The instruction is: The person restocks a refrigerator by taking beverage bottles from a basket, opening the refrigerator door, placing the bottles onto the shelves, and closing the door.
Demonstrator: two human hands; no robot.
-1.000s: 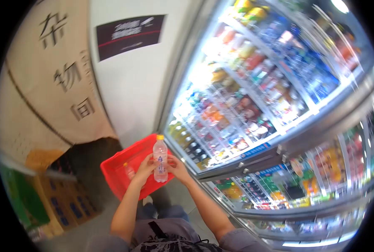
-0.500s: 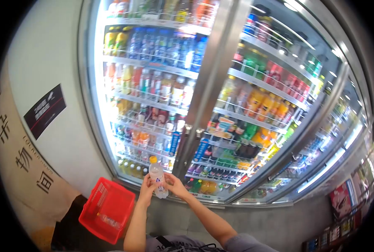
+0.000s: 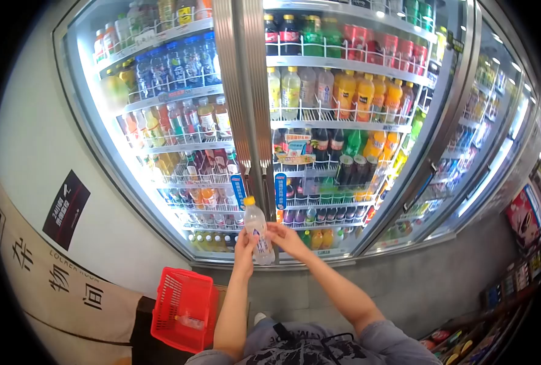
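A clear plastic bottle with a yellow cap [image 3: 256, 219] stands nearly upright between my hands, tilted slightly. Its label has dark printing and a blue-purple mark. My left hand [image 3: 244, 248] grips the lower left side of the bottle. From the right, my right hand [image 3: 287, 239] holds it with thumb and fingers around the label area. Below and to the left, a red shopping basket [image 3: 188, 289] contains another clear bottle [image 3: 189, 322] lying on its side.
Glass-door drink fridges [image 3: 243, 103] rise in front, with shelves of bottles and cans behind shut doors. A white wall [image 3: 30, 128] with a dark sign [image 3: 67, 210] borders them on the left. Shelves of packaged goods [image 3: 513, 286] stand at the right.
My view has turned to the right, so the fridge divider sits further left and the basket further right in view. Both hands still hold the bottle.
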